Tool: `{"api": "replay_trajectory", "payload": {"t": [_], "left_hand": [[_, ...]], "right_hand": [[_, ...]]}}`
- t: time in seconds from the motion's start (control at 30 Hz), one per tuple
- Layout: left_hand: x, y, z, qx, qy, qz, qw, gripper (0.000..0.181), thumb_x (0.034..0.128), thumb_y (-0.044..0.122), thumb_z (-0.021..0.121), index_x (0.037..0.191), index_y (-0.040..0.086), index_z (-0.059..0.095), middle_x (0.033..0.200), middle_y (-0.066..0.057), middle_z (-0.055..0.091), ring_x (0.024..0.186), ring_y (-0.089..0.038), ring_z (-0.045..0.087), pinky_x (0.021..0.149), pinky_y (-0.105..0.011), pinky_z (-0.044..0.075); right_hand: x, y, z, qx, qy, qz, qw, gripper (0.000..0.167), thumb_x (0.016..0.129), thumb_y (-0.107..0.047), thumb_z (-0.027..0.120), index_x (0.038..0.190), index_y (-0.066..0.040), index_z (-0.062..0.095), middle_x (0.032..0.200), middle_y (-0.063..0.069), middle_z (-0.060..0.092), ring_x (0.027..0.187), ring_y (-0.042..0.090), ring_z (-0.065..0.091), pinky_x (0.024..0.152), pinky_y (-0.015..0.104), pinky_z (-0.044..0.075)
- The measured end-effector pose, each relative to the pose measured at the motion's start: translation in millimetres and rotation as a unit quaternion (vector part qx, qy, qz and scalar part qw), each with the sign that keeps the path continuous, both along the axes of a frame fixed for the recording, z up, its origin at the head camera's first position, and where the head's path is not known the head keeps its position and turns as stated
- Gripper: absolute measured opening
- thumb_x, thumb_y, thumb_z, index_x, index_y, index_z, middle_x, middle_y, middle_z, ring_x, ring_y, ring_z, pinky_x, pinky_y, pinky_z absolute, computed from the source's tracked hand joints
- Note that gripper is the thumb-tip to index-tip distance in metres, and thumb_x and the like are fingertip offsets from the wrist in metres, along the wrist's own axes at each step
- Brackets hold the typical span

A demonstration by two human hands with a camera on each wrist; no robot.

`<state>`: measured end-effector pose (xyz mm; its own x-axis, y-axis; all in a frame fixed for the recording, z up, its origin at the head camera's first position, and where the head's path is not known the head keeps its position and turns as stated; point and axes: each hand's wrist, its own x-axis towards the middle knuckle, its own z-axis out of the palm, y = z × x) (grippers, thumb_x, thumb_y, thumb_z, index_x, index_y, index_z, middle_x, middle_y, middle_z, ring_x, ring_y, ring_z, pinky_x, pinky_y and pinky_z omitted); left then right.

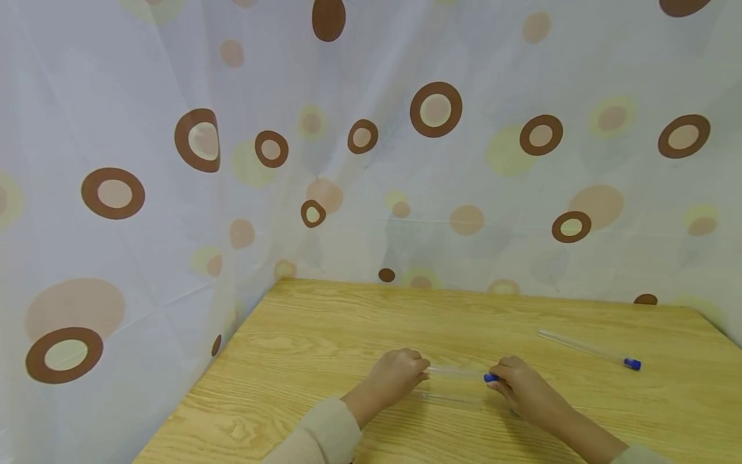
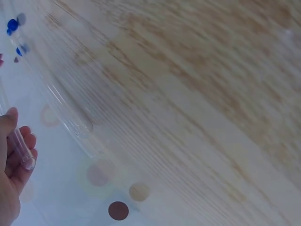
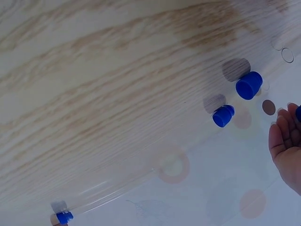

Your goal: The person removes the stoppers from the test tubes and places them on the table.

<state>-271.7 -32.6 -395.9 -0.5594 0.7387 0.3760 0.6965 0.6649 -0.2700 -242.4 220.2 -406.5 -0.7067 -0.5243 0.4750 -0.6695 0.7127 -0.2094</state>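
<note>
Left hand grips a clear tube, right hand a blue cap, above a grained tabletop walled by spotted curtain.

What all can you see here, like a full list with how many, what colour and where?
Wooden-topped table: one, yellow-brown, across the lower head view
Patterned sheet: count unclear, white with brown, peach and yellow circles, behind and left of the table
Capped test tube: one, clear with blue cap, far right on the table
Lying test tubes: apparently two, clear, on the table between the hands
Held test tube: one, clear, in the left hand
Loose caps: two, blue, on the table near the right hand
Held cap: one, blue, in the right hand
Sleeves: two, pale, at the wrist and forearm
Hands: two, bare, above the table
</note>
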Motion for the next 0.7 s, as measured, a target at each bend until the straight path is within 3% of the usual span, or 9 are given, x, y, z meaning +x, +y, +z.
{"api": "replay_trajectory", "payload": {"t": [0.27,0.57,0.7], "left_hand": [[0.9,1.4,-1.9,-0.005,0.02,0.0,0.9998,0.015,0.0861,0.029,0.063,0.093,0.017,0.07,0.087,0.008,0.069,0.078,0.0,0.064,0.066,-0.004,0.049],[2.7,3.2,-0.7,-0.011,0.028,0.002,0.9995,0.015,0.0861,0.03,0.063,0.092,0.018,0.07,0.087,0.009,0.07,0.079,0.0,0.065,0.066,-0.004,0.049],[3.5,4.1,-1.6,-0.012,0.032,0.004,0.9994,0.015,0.086,0.03,0.063,0.092,0.018,0.07,0.087,0.009,0.07,0.078,0.0,0.065,0.066,-0.003,0.049]], "right_hand": [[0.6,0.5,-3.5,0.0,0.027,0.001,0.9996,0.009,0.08,-0.006,0.068,0.079,0.003,0.065,0.076,-0.008,0.053,0.069,0.001,0.045,0.054,0.015,0.046],[3.6,-0.7,-3.0,0.015,-0.017,-0.029,0.9993,0.005,0.082,-0.005,0.066,0.077,-0.003,0.065,0.074,-0.007,0.054,0.069,0.008,0.049,0.054,0.017,0.046],[4.1,-0.9,-2.3,0.018,-0.016,-0.034,0.9991,0.005,0.081,-0.005,0.067,0.077,-0.001,0.065,0.074,-0.006,0.054,0.068,0.008,0.049,0.054,0.017,0.046]]}}
